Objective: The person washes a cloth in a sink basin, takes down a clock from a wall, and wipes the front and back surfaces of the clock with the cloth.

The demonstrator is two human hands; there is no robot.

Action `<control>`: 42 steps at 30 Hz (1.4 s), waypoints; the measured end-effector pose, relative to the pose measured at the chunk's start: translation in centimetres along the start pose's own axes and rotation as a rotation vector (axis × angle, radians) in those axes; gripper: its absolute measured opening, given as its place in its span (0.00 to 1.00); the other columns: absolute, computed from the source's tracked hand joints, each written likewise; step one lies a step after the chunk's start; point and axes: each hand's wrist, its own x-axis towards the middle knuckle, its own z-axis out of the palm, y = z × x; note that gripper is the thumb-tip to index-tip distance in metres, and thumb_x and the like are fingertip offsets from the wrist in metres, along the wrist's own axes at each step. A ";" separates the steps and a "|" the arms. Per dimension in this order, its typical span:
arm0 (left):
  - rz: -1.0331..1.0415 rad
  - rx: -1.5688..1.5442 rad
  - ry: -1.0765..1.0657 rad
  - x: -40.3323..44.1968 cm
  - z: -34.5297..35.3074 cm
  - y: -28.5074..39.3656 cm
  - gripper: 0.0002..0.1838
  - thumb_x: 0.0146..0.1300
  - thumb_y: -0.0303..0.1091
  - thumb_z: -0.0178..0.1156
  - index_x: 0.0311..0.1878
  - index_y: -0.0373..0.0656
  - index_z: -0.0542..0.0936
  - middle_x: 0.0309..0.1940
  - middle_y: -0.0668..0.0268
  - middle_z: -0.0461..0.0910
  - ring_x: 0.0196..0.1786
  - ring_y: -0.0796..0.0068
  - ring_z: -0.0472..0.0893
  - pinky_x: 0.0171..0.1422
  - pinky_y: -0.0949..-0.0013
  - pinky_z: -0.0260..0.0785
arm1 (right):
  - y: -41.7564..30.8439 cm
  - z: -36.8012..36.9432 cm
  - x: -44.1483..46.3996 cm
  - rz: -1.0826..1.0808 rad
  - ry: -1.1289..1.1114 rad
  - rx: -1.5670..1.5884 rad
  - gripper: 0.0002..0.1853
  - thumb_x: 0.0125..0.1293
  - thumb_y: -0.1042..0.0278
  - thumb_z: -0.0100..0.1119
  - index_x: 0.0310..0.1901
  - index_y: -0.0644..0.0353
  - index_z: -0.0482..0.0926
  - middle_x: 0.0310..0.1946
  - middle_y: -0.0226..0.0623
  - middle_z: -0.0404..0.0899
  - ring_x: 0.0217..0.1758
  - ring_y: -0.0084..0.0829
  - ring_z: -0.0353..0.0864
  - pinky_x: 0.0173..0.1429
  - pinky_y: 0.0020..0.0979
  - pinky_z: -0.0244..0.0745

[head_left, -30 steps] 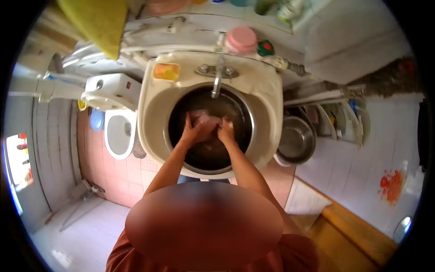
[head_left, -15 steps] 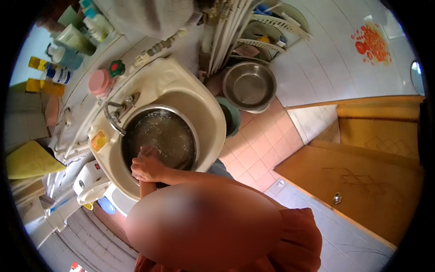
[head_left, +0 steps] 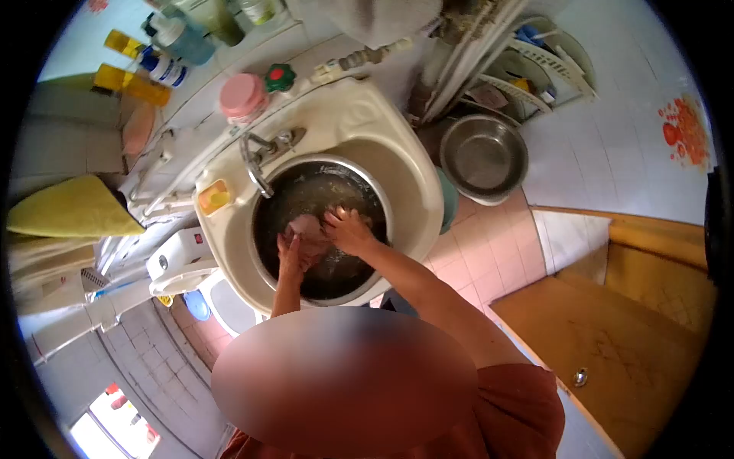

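A metal basin [head_left: 386, 206] of murky, sudsy water sits in the cream washbasin [head_left: 419, 191]. A wet pinkish piece of cloth [head_left: 307, 233] lies at the water's surface between my hands. At its left edge, my left hand [head_left: 289, 256] grips it, the fingers partly hidden. My right hand [head_left: 348, 229] rests palm down at the cloth's right side, its fingers spread and touching the water. A chrome faucet [head_left: 256, 164] reaches over the basin's rim at the upper left.
A bar of soap [head_left: 215, 199] lies in the washbasin's corner recess. Behind the faucet stand a pink-lidded jar [head_left: 243, 96] and a green valve knob [head_left: 280, 76]. A second metal bowl [head_left: 484, 157] stands to the right, above a green bucket [head_left: 449, 203]. A wooden door [head_left: 581, 329] is at the lower right.
My hands were clasped together at the basin's near left edge; now they are apart over the water, with the pinkish cloth spread between them. The view has shifted, moving the washbasin rightward.
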 end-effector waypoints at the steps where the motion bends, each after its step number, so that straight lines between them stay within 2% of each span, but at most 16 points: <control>1: 0.019 -0.078 0.000 0.9 -0.1 -1.2 0.47 0.67 0.56 0.59 0.77 0.45 0.45 0.68 0.57 0.68 0.66 0.55 0.73 0.59 0.48 0.74 | 1.8 2.9 1.2 -0.051 -0.017 0.048 0.19 0.62 0.57 0.60 0.55 0.45 0.79 0.64 0.39 0.71 0.67 0.46 0.67 0.57 0.54 0.68; 3: -0.128 -0.079 0.028 -2.2 1.6 2.3 0.46 0.66 0.60 0.58 0.76 0.44 0.49 0.67 0.56 0.68 0.67 0.54 0.71 0.61 0.46 0.73 | 1.1 4.6 2.1 0.458 0.376 0.569 0.15 0.62 0.60 0.58 0.50 0.48 0.82 0.58 0.40 0.75 0.61 0.49 0.74 0.53 0.48 0.73; 6: -0.389 -0.259 -0.117 -1.6 1.2 3.5 0.46 0.64 0.67 0.56 0.73 0.44 0.58 0.67 0.56 0.69 0.67 0.52 0.70 0.63 0.41 0.69 | -1.8 4.8 4.2 0.562 0.321 0.791 0.13 0.69 0.56 0.56 0.43 0.56 0.81 0.51 0.47 0.76 0.45 0.58 0.79 0.47 0.50 0.76; 9: -0.456 -0.565 -0.186 -1.1 1.9 4.5 0.38 0.67 0.69 0.49 0.62 0.43 0.73 0.61 0.55 0.74 0.61 0.50 0.75 0.60 0.43 0.70 | -5.8 -3.6 2.7 0.211 0.220 0.887 0.14 0.61 0.56 0.62 0.38 0.59 0.80 0.48 0.45 0.77 0.48 0.53 0.80 0.48 0.47 0.76; 12: -0.305 -0.976 -0.833 0.7 0.9 2.6 0.27 0.75 0.56 0.43 0.51 0.41 0.80 0.49 0.55 0.81 0.56 0.53 0.78 0.59 0.52 0.72 | -9.9 -9.6 0.5 -0.051 0.271 0.636 0.16 0.46 0.54 0.69 0.33 0.54 0.80 0.41 0.35 0.77 0.45 0.43 0.80 0.50 0.47 0.73; 13: -0.173 -0.603 -0.367 -3.7 4.3 7.1 0.25 0.75 0.55 0.45 0.45 0.41 0.80 0.45 0.58 0.82 0.52 0.55 0.79 0.57 0.50 0.72 | -11.6 -9.7 0.2 -0.024 0.391 0.405 0.15 0.46 0.54 0.70 0.30 0.52 0.79 0.39 0.34 0.76 0.43 0.41 0.80 0.50 0.49 0.71; 15: 0.721 0.486 -0.302 -0.8 3.3 3.3 0.21 0.75 0.50 0.46 0.47 0.42 0.79 0.44 0.58 0.82 0.50 0.60 0.80 0.52 0.53 0.74 | -12.4 -9.0 0.6 -0.138 0.585 0.404 0.13 0.47 0.54 0.70 0.28 0.53 0.79 0.37 0.33 0.77 0.42 0.40 0.81 0.49 0.47 0.72; 16: 0.721 0.486 -0.296 -0.9 3.2 2.9 0.21 0.75 0.50 0.46 0.47 0.42 0.79 0.44 0.58 0.82 0.50 0.60 0.80 0.52 0.53 0.74 | -12.2 -8.4 0.9 -0.143 0.584 0.405 0.13 0.47 0.54 0.70 0.28 0.53 0.79 0.37 0.33 0.77 0.42 0.40 0.81 0.49 0.47 0.72; 21: 0.404 -0.046 -0.218 -2.6 3.1 0.6 0.18 0.75 0.47 0.48 0.53 0.44 0.79 0.49 0.61 0.81 0.51 0.65 0.80 0.50 0.58 0.76 | -8.1 -5.8 4.5 0.325 0.310 0.711 0.08 0.57 0.59 0.63 0.32 0.53 0.85 0.31 0.42 0.83 0.35 0.46 0.84 0.41 0.45 0.78; 23: -0.379 -0.613 -0.037 -1.3 2.6 1.5 0.19 0.74 0.47 0.51 0.57 0.44 0.77 0.51 0.59 0.80 0.52 0.64 0.81 0.52 0.60 0.76 | -4.6 -3.6 5.2 0.347 0.394 0.571 0.14 0.62 0.54 0.60 0.32 0.58 0.84 0.22 0.45 0.81 0.29 0.49 0.83 0.36 0.48 0.77; 25: -0.288 -0.763 -0.093 -2.2 2.1 2.7 0.24 0.71 0.48 0.54 0.63 0.43 0.72 0.59 0.56 0.76 0.61 0.60 0.76 0.62 0.58 0.71 | -2.3 -3.8 4.4 0.338 0.153 0.480 0.15 0.63 0.52 0.61 0.38 0.56 0.84 0.36 0.45 0.84 0.40 0.45 0.84 0.41 0.46 0.77; 27: -0.257 -0.511 -0.002 -3.2 0.4 4.4 0.29 0.70 0.49 0.57 0.68 0.44 0.67 0.64 0.55 0.70 0.66 0.58 0.70 0.66 0.58 0.67 | -0.9 -3.9 3.6 0.341 0.476 0.231 0.16 0.61 0.53 0.65 0.48 0.48 0.81 0.51 0.36 0.79 0.50 0.46 0.79 0.46 0.48 0.75; 32: -0.134 0.047 0.101 -0.6 -0.7 -0.1 0.49 0.65 0.55 0.61 0.81 0.55 0.45 0.76 0.55 0.51 0.76 0.54 0.56 0.73 0.52 0.58 | -0.6 -1.0 1.2 0.048 0.221 -0.011 0.23 0.60 0.55 0.67 0.58 0.43 0.77 0.60 0.36 0.70 0.56 0.46 0.73 0.52 0.53 0.71; 35: -0.151 -0.113 0.077 -0.4 0.0 -0.6 0.44 0.66 0.59 0.58 0.79 0.54 0.52 0.73 0.57 0.57 0.74 0.55 0.59 0.71 0.52 0.62 | -0.4 -0.9 1.5 0.011 0.100 0.110 0.23 0.60 0.64 0.65 0.58 0.47 0.76 0.59 0.43 0.69 0.55 0.49 0.74 0.55 0.52 0.71; 37: -0.273 -0.243 0.039 -1.4 1.4 2.6 0.40 0.67 0.61 0.56 0.75 0.53 0.59 0.70 0.58 0.63 0.71 0.55 0.65 0.69 0.53 0.64 | -2.5 1.1 3.2 0.639 0.232 0.659 0.20 0.58 0.71 0.61 0.54 0.51 0.77 0.58 0.46 0.71 0.54 0.53 0.74 0.56 0.49 0.72; 42: -0.334 -0.905 -0.373 0.2 1.5 4.1 0.35 0.66 0.68 0.53 0.61 0.47 0.74 0.54 0.59 0.79 0.54 0.59 0.81 0.61 0.52 0.74 | -8.7 -7.9 1.5 0.064 0.304 0.718 0.11 0.50 0.67 0.63 0.35 0.62 0.79 0.52 0.41 0.74 0.52 0.45 0.78 0.53 0.40 0.76</control>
